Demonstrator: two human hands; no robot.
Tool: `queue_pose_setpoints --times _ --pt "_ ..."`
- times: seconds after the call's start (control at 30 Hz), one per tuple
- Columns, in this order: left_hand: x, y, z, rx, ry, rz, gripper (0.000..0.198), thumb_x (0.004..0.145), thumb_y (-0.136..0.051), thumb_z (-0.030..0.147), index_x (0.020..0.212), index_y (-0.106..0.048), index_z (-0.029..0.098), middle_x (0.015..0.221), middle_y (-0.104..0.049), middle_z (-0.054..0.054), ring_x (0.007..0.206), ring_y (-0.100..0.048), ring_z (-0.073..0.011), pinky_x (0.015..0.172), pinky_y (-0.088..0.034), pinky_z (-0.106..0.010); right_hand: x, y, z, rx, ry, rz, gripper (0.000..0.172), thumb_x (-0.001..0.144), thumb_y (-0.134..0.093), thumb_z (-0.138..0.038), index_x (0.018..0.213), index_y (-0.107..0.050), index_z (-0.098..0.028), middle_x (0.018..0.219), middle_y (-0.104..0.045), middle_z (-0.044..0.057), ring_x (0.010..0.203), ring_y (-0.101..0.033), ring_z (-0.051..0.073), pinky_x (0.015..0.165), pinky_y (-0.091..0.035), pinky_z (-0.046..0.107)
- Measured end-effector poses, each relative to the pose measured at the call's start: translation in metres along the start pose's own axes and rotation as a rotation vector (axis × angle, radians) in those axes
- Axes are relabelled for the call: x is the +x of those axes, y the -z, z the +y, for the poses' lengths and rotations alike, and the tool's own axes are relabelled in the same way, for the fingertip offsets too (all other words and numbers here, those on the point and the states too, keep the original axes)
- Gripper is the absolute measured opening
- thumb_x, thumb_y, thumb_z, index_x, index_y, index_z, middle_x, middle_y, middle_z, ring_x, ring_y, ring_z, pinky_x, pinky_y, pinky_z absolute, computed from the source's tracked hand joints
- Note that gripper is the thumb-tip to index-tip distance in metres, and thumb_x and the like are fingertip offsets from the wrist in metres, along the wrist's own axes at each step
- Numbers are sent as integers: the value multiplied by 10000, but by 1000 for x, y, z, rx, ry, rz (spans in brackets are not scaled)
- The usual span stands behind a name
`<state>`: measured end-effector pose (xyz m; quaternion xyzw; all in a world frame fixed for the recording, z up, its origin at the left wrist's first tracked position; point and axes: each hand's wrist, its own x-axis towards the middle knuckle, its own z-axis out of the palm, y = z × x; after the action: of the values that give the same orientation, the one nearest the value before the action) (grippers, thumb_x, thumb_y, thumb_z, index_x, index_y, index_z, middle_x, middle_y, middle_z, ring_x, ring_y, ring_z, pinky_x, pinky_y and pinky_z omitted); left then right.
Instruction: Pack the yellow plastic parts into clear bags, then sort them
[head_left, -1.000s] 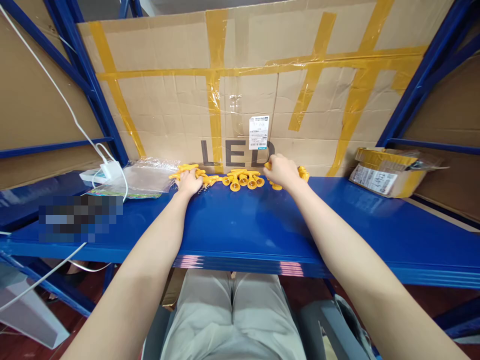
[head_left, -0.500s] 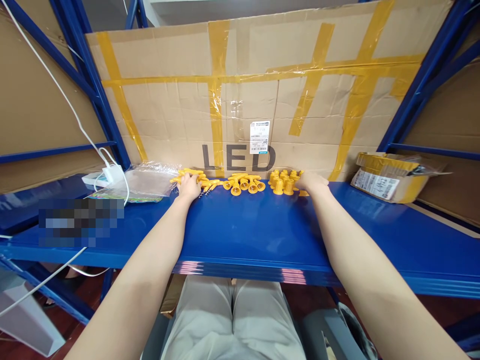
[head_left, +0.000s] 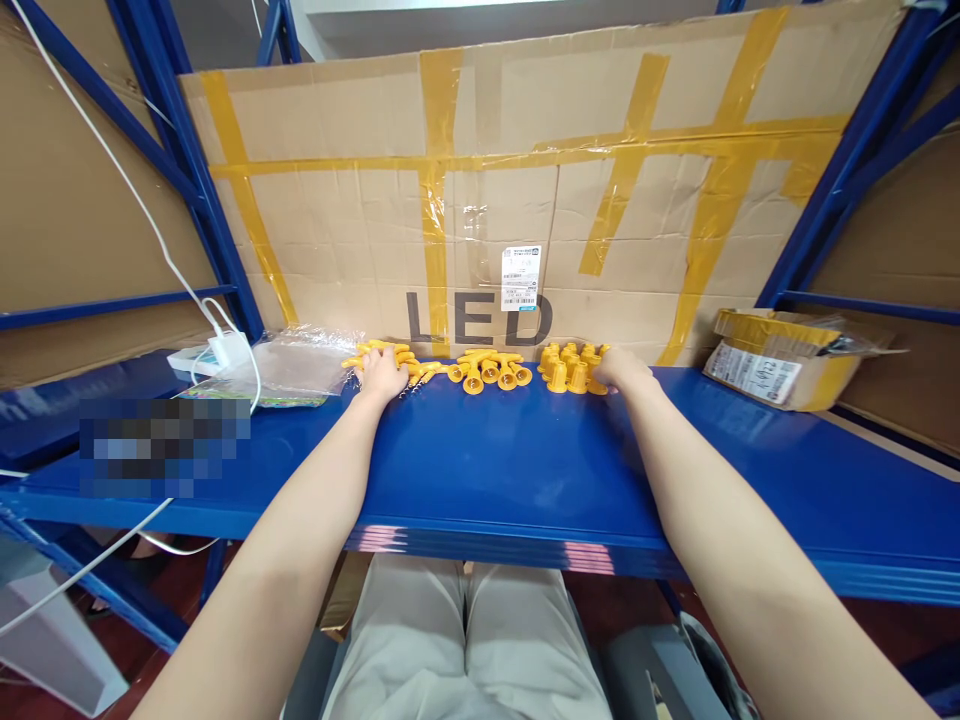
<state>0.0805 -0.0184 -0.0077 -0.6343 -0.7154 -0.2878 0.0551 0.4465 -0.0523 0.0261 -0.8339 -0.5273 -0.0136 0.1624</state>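
Along the back of the blue shelf (head_left: 487, 450) lie three groups of yellow plastic pieces. On the left, my left hand (head_left: 384, 375) rests with curled fingers in a pile of slim yellow pieces (head_left: 420, 372) with spiral metal bits; its fingertips are partly hidden, so what they grip is unclear. The middle group is yellow funnel-shaped pieces (head_left: 490, 371), wide mouths facing me. At the right, yellow bell-shaped pieces (head_left: 568, 368) stand upright in close rows. My right hand (head_left: 627, 372) pinches a bell-shaped piece (head_left: 597, 384) at that group's right edge.
A large taped cardboard sheet (head_left: 360, 240) stands behind the pieces. To the right sits a small opened carton (head_left: 776, 365). Clear plastic bags (head_left: 304, 362) and a white plug with cable (head_left: 229, 350) lie left, beside a blurred-out object (head_left: 165, 445). Blue rack posts frame both sides.
My right hand has moved slightly left against the bell-shaped group, and the piece low at its fingers now stands beside the others. The left hand stays in its pile, barely shifted.
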Motion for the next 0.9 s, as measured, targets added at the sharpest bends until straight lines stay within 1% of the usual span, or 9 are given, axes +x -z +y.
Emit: queue_pose_setpoints --times 0.1,0.2,0.33,0.47,0.57,0.67,0.77,0.83,0.9 --pt "-1 5 5 -20 -34 36 482 834 -503 282 1308 -527 196 1329 -510 -175 1309 -398 -362 1061 -337 -563 -5 3 -4 -25 -90 -83 411 764 -616 -169 1174 -641 -162 915 -705 135 963 -676 238 788 -510 329" --pt "-4 8 13 -19 -147 39 422 852 -477 268 1252 -586 188 1300 -549 -150 1281 -442 -331 1069 -354 -522 -5 4 -4 -25 -84 -89 385 784 -620 -199 1167 -645 -163 924 -705 142 961 -677 235 792 -504 327" --pt "-8 5 24 -15 -379 -63 368 868 -467 290 1162 -661 185 1234 -628 -106 1211 -530 -291 1061 -384 -462 -3 4 -3 -34 -53 -102 389 778 -627 -197 1165 -637 -163 930 -706 144 930 -686 232 785 -504 332" --pt "-14 -6 34 -43 -561 -183 420 853 -499 247 1255 -619 237 1293 -625 -57 1232 -539 -260 1087 -369 -427 -6 5 -5 -37 -79 -142 427 786 -579 -140 1212 -597 -160 889 -713 123 891 -695 217 793 -505 334" --pt "-18 -14 38 -38 -572 -250 480 846 -517 213 1319 -563 277 1377 -565 -52 1313 -471 -270 1115 -322 -476 -9 6 -6 -26 -86 -149 409 794 -567 -141 1202 -595 -151 870 -712 119 879 -695 214 786 -500 332" --pt "-21 -19 39 -10 -528 -281 562 863 -495 209 1419 -443 279 1467 -465 -80 1381 -377 -302 1120 -242 -588 -9 4 -6 -27 -95 -157 361 797 -577 -164 1154 -619 -137 884 -706 128 905 -687 218 777 -492 331" --pt "-22 -22 39 -12 -496 -299 597 894 -454 232 1480 -340 257 1518 -383 -109 1408 -320 -320 1104 -173 -663 -10 5 -7 -46 -94 -148 387 794 -578 -185 1177 -610 -136 1022 -687 154 1017 -654 237 800 -485 352" --pt "-21 -23 39 -21 -500 -295 566 900 -438 221 1460 -378 269 1510 -398 -104 1398 -340 -317 1108 -159 -666 -12 9 -10 -73 -85 -117 425 784 -579 -177 1208 -594 -145 1133 -655 167 1095 -617 252 835 -471 379" --pt "-21 -23 39 -29 -529 -268 522 889 -432 181 1398 -469 288 1459 -473 -87 1361 -401 -303 1125 -169 -637 -17 15 -15 -111 -76 -72 419 779 -574 -153 1197 -602 -151 1166 -643 169 1119 -600 264 881 -441 416"
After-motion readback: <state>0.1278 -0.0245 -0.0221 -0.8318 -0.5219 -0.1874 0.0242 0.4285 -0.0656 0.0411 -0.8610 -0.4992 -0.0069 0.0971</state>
